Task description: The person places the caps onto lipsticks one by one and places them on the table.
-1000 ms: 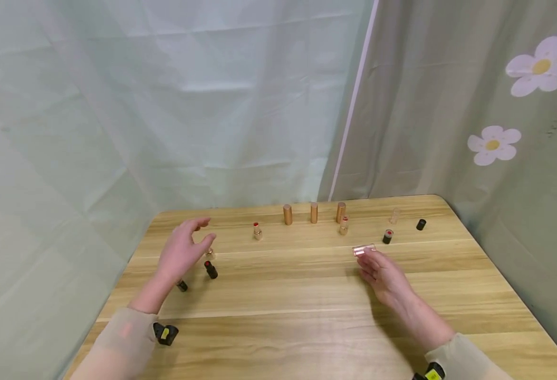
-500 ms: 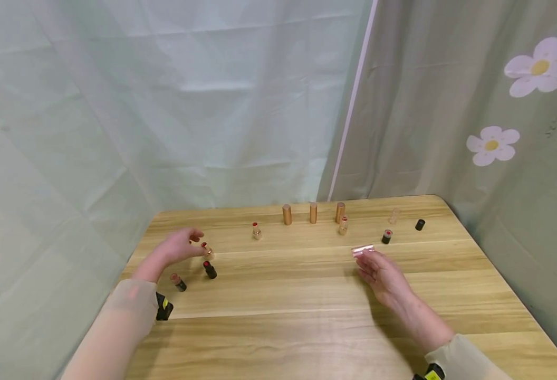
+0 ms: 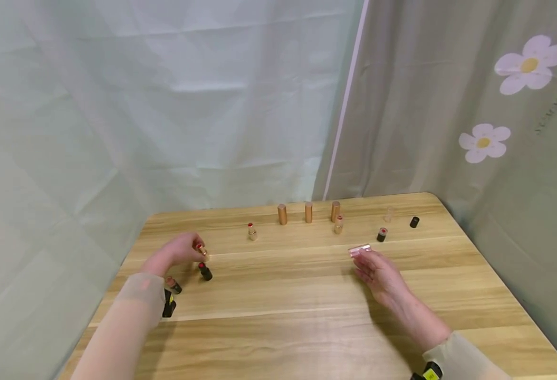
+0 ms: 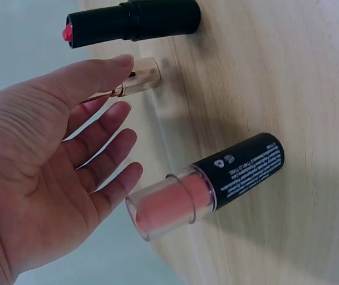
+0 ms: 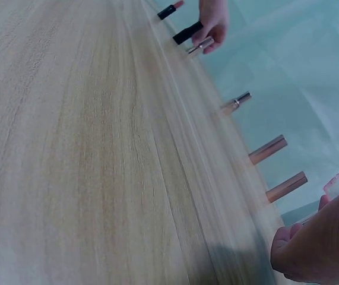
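Observation:
My left hand (image 3: 180, 250) pinches an uncapped gold lipstick (image 3: 202, 250) between thumb and forefinger at the table's left side. In the left wrist view its gold base (image 4: 144, 77) shows past the thumb, while the upper part is mostly hidden. Close by stands a black lipstick (image 4: 163, 21) with a red tip. A second black-based lipstick (image 4: 234, 175), pinkish under a clear sleeve, stands nearer the wrist. Over on the right, my right hand (image 3: 382, 277) holds a shiny, clear pinkish tube (image 3: 359, 250) at its fingertips, above the table.
Along the back stand three copper-coloured tubes (image 3: 282, 214), with gold lipsticks (image 3: 252, 232) nearby. Farther right are a short black piece with a red top (image 3: 382, 235), a small clear piece (image 3: 389, 214) and a black cap (image 3: 414, 222). Curtains (image 3: 202, 105) hang behind the wooden table (image 3: 278, 295).
My left hand has come down from above the lipsticks and taken the gold one between thumb and forefinger. The right hand keeps its tube in about the same place. The head view has shifted slightly.

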`<state>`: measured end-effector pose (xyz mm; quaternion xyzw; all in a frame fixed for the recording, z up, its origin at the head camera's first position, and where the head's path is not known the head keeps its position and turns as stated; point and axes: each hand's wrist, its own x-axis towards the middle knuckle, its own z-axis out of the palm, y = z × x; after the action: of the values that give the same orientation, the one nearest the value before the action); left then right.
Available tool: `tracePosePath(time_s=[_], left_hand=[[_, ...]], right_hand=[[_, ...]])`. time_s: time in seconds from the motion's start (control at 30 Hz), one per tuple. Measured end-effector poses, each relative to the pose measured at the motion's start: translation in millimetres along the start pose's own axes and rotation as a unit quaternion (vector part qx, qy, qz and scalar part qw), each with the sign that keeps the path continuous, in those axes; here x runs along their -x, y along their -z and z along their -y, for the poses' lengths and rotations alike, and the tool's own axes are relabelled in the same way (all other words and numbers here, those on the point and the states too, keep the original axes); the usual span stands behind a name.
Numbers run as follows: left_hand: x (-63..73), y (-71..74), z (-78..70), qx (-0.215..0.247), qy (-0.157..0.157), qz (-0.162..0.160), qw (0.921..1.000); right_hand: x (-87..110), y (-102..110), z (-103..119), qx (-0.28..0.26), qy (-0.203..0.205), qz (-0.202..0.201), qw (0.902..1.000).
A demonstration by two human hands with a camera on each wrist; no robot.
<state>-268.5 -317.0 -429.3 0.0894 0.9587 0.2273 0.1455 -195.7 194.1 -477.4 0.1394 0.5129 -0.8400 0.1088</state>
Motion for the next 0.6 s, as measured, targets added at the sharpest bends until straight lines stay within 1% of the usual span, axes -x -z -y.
tracePosePath(time_s=[0.2, 0.27, 0.33, 0.5, 0.6], left_hand=[[-0.8, -1.1, -1.3, -0.01, 0.011, 0.009, 0.9999], [-0.3, -2.0, -0.9, -0.013, 0.01, 0.01, 0.9998], [0.0, -3.0, -0.2, -0.011, 0.015, 0.007, 0.9998], [1.9, -4.9, 1.6, -0.005, 0.014, 0.0, 0.9999], [3.0, -4.5, 1.3, 0.007, 0.011, 0.0, 0.9999]], right_hand=[[1.1, -1.7, -1.1, 0.0, 0.007, 0.002, 1.0], [1.4, -2.0, -1.3, 0.0, 0.006, 0.002, 1.0], [1.8, -2.2, -1.3, 0.001, 0.004, 0.002, 1.0], [2.7, -2.5, -0.5, 0.001, 0.001, -0.002, 1.0], [2.8, -2.1, -0.5, 0.001, 0.0, -0.003, 1.0]])
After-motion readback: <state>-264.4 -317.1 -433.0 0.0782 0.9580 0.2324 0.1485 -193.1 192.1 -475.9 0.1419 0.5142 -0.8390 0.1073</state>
